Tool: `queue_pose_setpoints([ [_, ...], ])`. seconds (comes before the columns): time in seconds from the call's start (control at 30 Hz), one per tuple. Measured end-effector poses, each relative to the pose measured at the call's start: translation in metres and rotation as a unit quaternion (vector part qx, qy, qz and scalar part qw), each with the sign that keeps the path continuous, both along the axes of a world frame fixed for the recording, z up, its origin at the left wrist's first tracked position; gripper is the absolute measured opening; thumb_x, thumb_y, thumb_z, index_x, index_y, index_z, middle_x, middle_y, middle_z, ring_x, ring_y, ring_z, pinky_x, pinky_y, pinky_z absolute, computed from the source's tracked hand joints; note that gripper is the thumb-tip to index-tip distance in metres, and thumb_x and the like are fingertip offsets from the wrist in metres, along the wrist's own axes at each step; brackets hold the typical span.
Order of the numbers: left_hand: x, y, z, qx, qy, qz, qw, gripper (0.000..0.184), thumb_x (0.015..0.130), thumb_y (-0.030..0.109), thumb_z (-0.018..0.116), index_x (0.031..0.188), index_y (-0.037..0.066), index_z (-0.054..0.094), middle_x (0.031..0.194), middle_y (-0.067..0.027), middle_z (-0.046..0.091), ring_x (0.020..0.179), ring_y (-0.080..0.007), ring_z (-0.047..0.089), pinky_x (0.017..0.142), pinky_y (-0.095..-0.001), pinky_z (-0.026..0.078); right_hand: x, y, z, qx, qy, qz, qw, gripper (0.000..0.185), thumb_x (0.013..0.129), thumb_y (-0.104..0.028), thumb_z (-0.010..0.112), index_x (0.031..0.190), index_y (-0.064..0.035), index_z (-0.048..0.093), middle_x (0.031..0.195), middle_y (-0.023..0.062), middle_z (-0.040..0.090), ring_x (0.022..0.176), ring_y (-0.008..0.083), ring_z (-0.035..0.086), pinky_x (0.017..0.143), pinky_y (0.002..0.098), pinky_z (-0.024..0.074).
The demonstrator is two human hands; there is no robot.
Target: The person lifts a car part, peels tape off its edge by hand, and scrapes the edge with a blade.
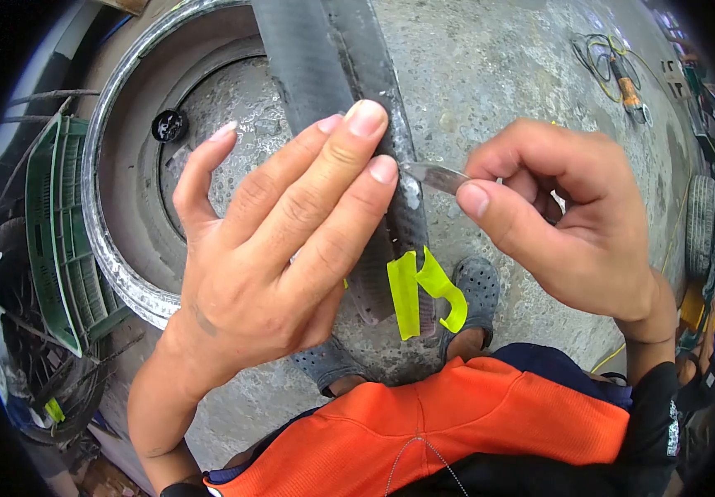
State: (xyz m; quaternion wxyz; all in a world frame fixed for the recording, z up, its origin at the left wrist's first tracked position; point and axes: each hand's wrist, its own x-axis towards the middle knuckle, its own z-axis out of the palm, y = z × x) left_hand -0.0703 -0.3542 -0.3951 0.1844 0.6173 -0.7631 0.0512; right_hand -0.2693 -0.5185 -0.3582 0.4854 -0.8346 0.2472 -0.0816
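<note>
A long dark panel with a carbon-fibre look (303, 62) runs from the top of the view down towards my feet. Across it lies my left hand (279, 228), fingers stretched out and fingertips resting near its right edge. My right hand (577, 219) pinches a small, thin metal blade (440, 176) between thumb and forefinger. The blade's tip touches the panel's right edge, beside my left fingertips, where whitish residue (408, 195) shows. Bright yellow tape (404, 294) sticks to the panel's lower end, with one piece curling away.
Behind the panel sits a large round tyre-like ring (109, 207) with a small black cup (169, 125) inside. A green plastic crate (59, 240) stands at left. On the concrete floor (490, 66), an orange corded power tool (629, 93) lies at upper right; a tyre (699, 224) is far right.
</note>
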Motion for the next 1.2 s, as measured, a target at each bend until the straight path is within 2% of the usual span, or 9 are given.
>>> queue_pose_setpoints([
  [0.23, -0.004, 0.000, -0.001, 0.001, 0.004, -0.002, 1.000, 0.072, 0.065, -0.005, 0.063, 0.136, 0.005, 0.058, 0.146, -0.0221, 0.053, 0.127, -0.0288, 0.059, 0.117, -0.0484, 0.022, 0.003, 0.000, 0.005, 0.002, 0.015, -0.001, 1.000, 0.008, 0.091, -0.004, 0.071, 0.087, 0.0000, 0.065, 0.063, -0.0068, 0.054, 0.056, -0.0003, 0.045, 0.051, 0.0197, 0.0320],
  [0.3, -0.006, 0.000, -0.001, 0.004, 0.006, 0.002, 1.000, 0.071, 0.065, -0.005, 0.062, 0.136, 0.006, 0.059, 0.147, -0.0227, 0.053, 0.126, -0.0285, 0.060, 0.116, -0.0482, 0.022, 0.006, -0.007, 0.000, 0.150, 0.014, 0.003, 0.989, 0.010, 0.092, -0.009, 0.071, 0.089, -0.0009, 0.066, 0.064, -0.0068, 0.055, 0.054, 0.0000, 0.047, 0.048, 0.0192, 0.0338],
  [0.4, -0.006, 0.000, -0.001, 0.005, 0.010, 0.005, 1.000, 0.072, 0.065, -0.005, 0.063, 0.136, 0.006, 0.058, 0.147, -0.0231, 0.052, 0.126, -0.0287, 0.060, 0.116, -0.0481, 0.022, 0.009, -0.014, -0.009, 0.262, 0.015, -0.013, 0.965, 0.014, 0.094, -0.015, 0.071, 0.091, -0.0024, 0.066, 0.065, -0.0061, 0.057, 0.052, 0.0006, 0.048, 0.045, 0.0186, 0.0359],
  [0.53, -0.004, 0.000, 0.005, 0.022, 0.011, 0.000, 1.000, 0.076, 0.064, -0.004, 0.063, 0.138, 0.006, 0.056, 0.147, -0.0229, 0.052, 0.128, -0.0301, 0.059, 0.116, -0.0480, 0.022, 0.009, -0.018, -0.016, 0.311, 0.029, -0.013, 0.950, 0.015, 0.095, -0.019, 0.071, 0.093, -0.0040, 0.067, 0.067, -0.0046, 0.058, 0.050, 0.0014, 0.050, 0.042, 0.0180, 0.0372],
  [0.63, 0.003, 0.000, 0.006, 0.031, 0.027, -0.015, 0.999, 0.078, 0.063, -0.004, 0.063, 0.139, 0.005, 0.054, 0.148, -0.0224, 0.051, 0.130, -0.0312, 0.057, 0.116, -0.0479, 0.022, 0.008, -0.018, -0.018, 0.271, -0.002, 0.005, 0.963, 0.016, 0.095, -0.019, 0.071, 0.095, -0.0035, 0.068, 0.073, -0.0026, 0.061, 0.056, 0.0017, 0.052, 0.049, 0.0184, 0.0398],
  [0.8, 0.004, 0.002, 0.005, 0.030, 0.030, -0.020, 0.999, 0.078, 0.062, -0.004, 0.063, 0.139, 0.006, 0.054, 0.150, -0.0229, 0.049, 0.132, -0.0315, 0.056, 0.116, -0.0482, 0.022, 0.002, -0.032, -0.022, 0.028, -0.040, 0.057, 0.997, 0.018, 0.094, -0.018, 0.071, 0.100, -0.0008, 0.069, 0.084, -0.0008, 0.065, 0.071, 0.0059, 0.055, 0.063, 0.0229, 0.0435],
  [1.0, 0.002, 0.003, 0.011, 0.062, 0.007, -0.015, 0.998, 0.072, 0.064, 0.002, 0.065, 0.134, 0.018, 0.063, 0.152, -0.0242, 0.046, 0.133, -0.0323, 0.054, 0.116, -0.0483, 0.021, 0.005, -0.041, -0.004, -0.104, -0.026, 0.110, 0.988, 0.015, 0.091, -0.014, 0.074, 0.093, 0.0000, 0.071, 0.078, 0.0019, 0.064, 0.065, 0.0078, 0.055, 0.057, 0.0236, 0.0412],
  [1.13, 0.007, 0.002, 0.016, 0.087, 0.021, -0.035, 0.995, 0.065, 0.064, 0.006, 0.067, 0.126, 0.024, 0.070, 0.152, -0.0263, 0.045, 0.135, -0.0355, 0.053, 0.115, -0.0482, 0.022, 0.012, -0.032, 0.011, -0.115, 0.009, 0.093, 0.989, 0.010, 0.088, -0.009, 0.075, 0.088, 0.0002, 0.071, 0.074, 0.0031, 0.062, 0.060, 0.0080, 0.055, 0.053, 0.0241, 0.0393],
  [1.2, 0.007, 0.002, 0.017, 0.092, 0.022, -0.036, 0.995, 0.064, 0.064, 0.006, 0.067, 0.125, 0.025, 0.070, 0.152, -0.0267, 0.045, 0.135, -0.0360, 0.052, 0.115, -0.0484, 0.022, 0.018, -0.029, 0.015, -0.167, -0.045, 0.119, 0.978, 0.006, 0.084, -0.004, 0.074, 0.084, 0.0002, 0.070, 0.069, 0.0033, 0.060, 0.057, 0.0082, 0.054, 0.050, 0.0244, 0.0376],
])
